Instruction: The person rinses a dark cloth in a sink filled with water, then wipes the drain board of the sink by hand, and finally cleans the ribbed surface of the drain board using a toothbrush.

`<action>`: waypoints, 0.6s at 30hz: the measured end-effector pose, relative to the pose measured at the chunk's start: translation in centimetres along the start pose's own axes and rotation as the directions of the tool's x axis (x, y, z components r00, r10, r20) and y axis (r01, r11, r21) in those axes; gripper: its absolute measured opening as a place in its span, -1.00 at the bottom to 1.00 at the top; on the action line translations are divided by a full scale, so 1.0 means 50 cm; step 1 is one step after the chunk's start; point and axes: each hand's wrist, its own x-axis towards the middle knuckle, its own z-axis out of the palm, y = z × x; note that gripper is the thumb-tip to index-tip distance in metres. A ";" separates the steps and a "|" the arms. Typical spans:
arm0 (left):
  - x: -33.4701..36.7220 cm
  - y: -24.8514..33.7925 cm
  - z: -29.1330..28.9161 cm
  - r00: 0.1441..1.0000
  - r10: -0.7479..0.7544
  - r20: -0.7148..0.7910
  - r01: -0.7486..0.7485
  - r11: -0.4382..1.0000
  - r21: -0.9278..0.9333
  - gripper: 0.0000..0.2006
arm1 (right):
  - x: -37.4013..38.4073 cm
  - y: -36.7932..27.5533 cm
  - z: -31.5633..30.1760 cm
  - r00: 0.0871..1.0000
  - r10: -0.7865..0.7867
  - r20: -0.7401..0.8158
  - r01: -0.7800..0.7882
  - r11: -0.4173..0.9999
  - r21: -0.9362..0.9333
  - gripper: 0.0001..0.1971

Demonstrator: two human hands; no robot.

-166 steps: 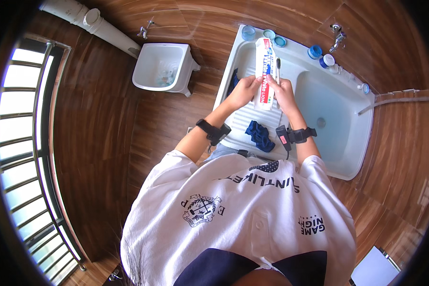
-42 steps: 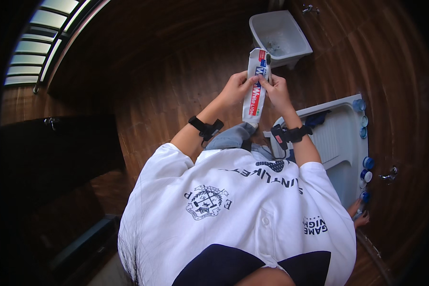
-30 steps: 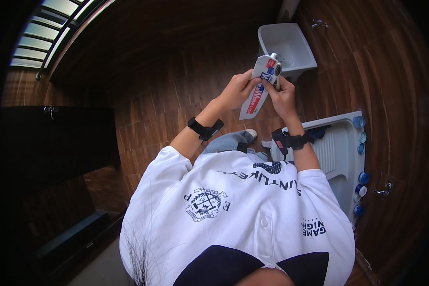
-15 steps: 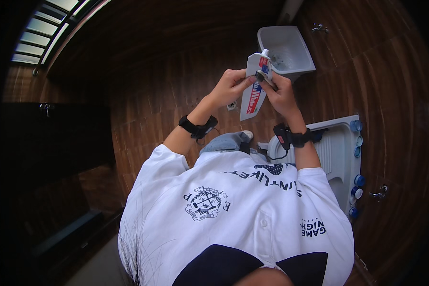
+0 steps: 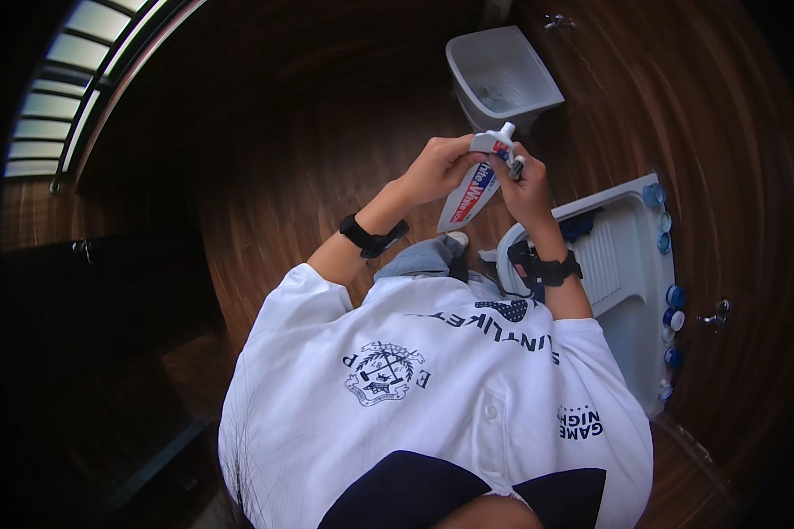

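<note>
Tube (image 5: 472,195) of white plastic with red-and-blue print, held tilted over brown wood-look floor (image 5: 282,194), white nozzle end pointing away from body. Left hand (image 5: 438,168) pinches its upper left side; right hand (image 5: 529,192) grips its right side plus slim dark-and-white stick (image 5: 517,167), white ribbed washtub (image 5: 604,260) at lower right.
</note>
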 end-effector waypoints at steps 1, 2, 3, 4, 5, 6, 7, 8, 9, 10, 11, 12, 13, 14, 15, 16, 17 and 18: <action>0.007 -0.003 -0.004 0.999 0.012 0.045 -0.011 1.000 -0.019 -0.83 | -0.004 -0.009 -0.004 0.999 0.034 0.002 -0.034 0.999 0.024 -0.88; 0.016 -0.011 -0.004 0.997 0.026 0.078 -0.022 0.999 -0.041 -0.83 | -0.009 -0.013 -0.007 0.998 0.070 -0.003 -0.070 0.997 0.043 -0.88; 0.025 -0.019 -0.002 0.995 0.016 0.097 -0.008 0.996 -0.087 -0.83 | -0.011 -0.018 -0.007 0.995 0.089 -0.040 -0.088 0.996 0.024 -0.88; 0.035 -0.028 0.001 0.993 0.008 0.121 0.008 0.990 -0.138 -0.83 | -0.014 -0.024 -0.004 0.992 0.054 -0.116 -0.058 0.998 -0.029 -0.89; 0.047 -0.031 0.004 0.987 0.027 0.161 0.001 0.986 -0.168 -0.83 | -0.018 -0.029 -0.005 0.982 0.017 -0.188 -0.034 0.996 -0.087 -0.89; 0.062 -0.030 0.008 0.975 0.051 0.215 -0.007 0.980 -0.198 -0.84 | -0.025 -0.033 -0.008 0.972 0.050 -0.228 -0.088 0.983 -0.160 -0.93; 0.070 -0.036 0.019 0.962 0.077 0.264 -0.014 0.973 -0.232 -0.85 | -0.035 -0.029 -0.011 0.958 0.038 -0.284 -0.105 0.968 -0.228 -0.97; 0.083 -0.045 0.039 0.946 0.107 0.305 -0.022 0.962 -0.271 -0.85 | -0.042 -0.030 -0.023 0.946 0.030 -0.324 -0.125 0.953 -0.275 -0.97; 0.092 -0.054 0.058 0.935 0.166 0.313 -0.068 0.951 -0.300 -0.88 | -0.051 -0.031 -0.032 0.933 0.023 -0.360 -0.145 0.937 -0.317 -0.96; 0.121 -0.067 0.083 0.921 0.236 0.311 -0.126 0.934 -0.334 -0.91 | -0.052 -0.019 -0.054 0.914 -0.013 -0.406 -0.136 0.932 -0.337 -0.96; 0.135 -0.073 0.091 0.898 0.265 0.350 -0.127 0.920 -0.371 -0.91 | -0.056 -0.027 -0.061 0.908 0.003 -0.418 -0.182 0.903 -0.390 -0.97; 0.146 -0.083 0.099 0.876 0.314 0.365 -0.170 0.911 -0.376 -0.90 | -0.066 -0.025 -0.062 0.893 -0.008 -0.451 -0.205 0.883 -0.423 -0.98; 0.150 -0.091 0.110 0.857 0.358 0.371 -0.211 0.900 -0.382 -0.90 | -0.078 -0.023 -0.061 0.881 -0.019 -0.474 -0.227 0.861 -0.455 -0.98; 0.156 -0.087 0.119 0.848 0.362 0.387 -0.208 0.899 -0.385 -0.91 | -0.090 -0.026 -0.058 0.861 -0.012 -0.509 -0.266 0.843 -0.469 -0.98; 0.162 -0.090 0.131 0.826 0.387 0.410 -0.206 0.885 -0.418 -0.91 | -0.100 -0.029 -0.055 0.835 0.034 -0.549 -0.323 0.838 -0.440 -0.96; 0.170 -0.093 0.141 0.807 0.386 0.447 -0.189 0.885 -0.425 -0.91 | -0.107 -0.033 -0.052 0.806 0.078 -0.587 -0.377 0.832 -0.408 -0.93; 0.184 -0.089 0.163 0.790 0.388 0.474 -0.179 0.887 -0.426 -0.91 | -0.113 -0.034 -0.062 0.787 0.073 -0.613 -0.401 0.815 -0.418 -0.93; 0.194 -0.086 0.190 0.778 0.405 0.481 -0.160 0.867 -0.472 -0.91 | -0.118 -0.034 -0.072 0.736 0.012 -0.677 -0.412 0.801 -0.434 -0.92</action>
